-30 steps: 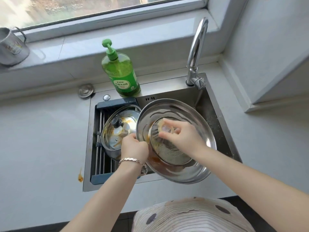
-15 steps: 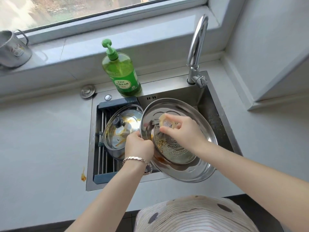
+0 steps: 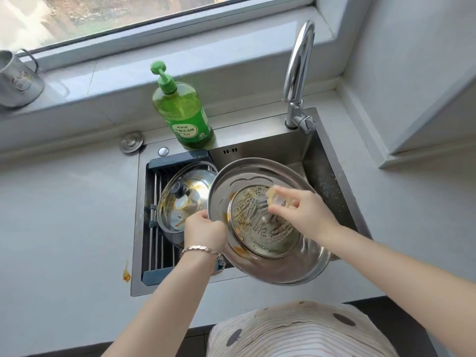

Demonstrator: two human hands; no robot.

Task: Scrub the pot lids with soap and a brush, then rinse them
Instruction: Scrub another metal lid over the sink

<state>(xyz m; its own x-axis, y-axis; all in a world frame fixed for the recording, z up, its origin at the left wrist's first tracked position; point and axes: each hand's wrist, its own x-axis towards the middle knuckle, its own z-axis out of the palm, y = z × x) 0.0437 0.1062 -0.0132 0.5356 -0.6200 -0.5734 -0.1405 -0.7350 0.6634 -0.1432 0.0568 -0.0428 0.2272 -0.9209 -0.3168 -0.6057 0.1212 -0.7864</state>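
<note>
A large steel pot lid (image 3: 260, 269) is tilted over the sink, underside up, with a glass centre (image 3: 252, 228) streaked with suds and orange grease. My left hand (image 3: 204, 231) grips its left rim. My right hand (image 3: 300, 211) holds a brush with a pale ring handle (image 3: 277, 198); its bristles press on the glass. A second glass lid (image 3: 180, 202) with a black knob sits on a pot to the left, stained orange.
The steel sink (image 3: 332, 173) has a dark drain rack (image 3: 154, 256) on its left side. A green soap pump bottle (image 3: 181, 110) stands behind it, the tap (image 3: 296, 70) at back right. A metal mug (image 3: 16, 81) sits on the windowsill. An orange smear (image 3: 126, 273) marks the counter.
My right hand has swept the brush from the left part of the glass centre across to its upper right, leaving more suds. My left hand keeps its grip on the rim.
</note>
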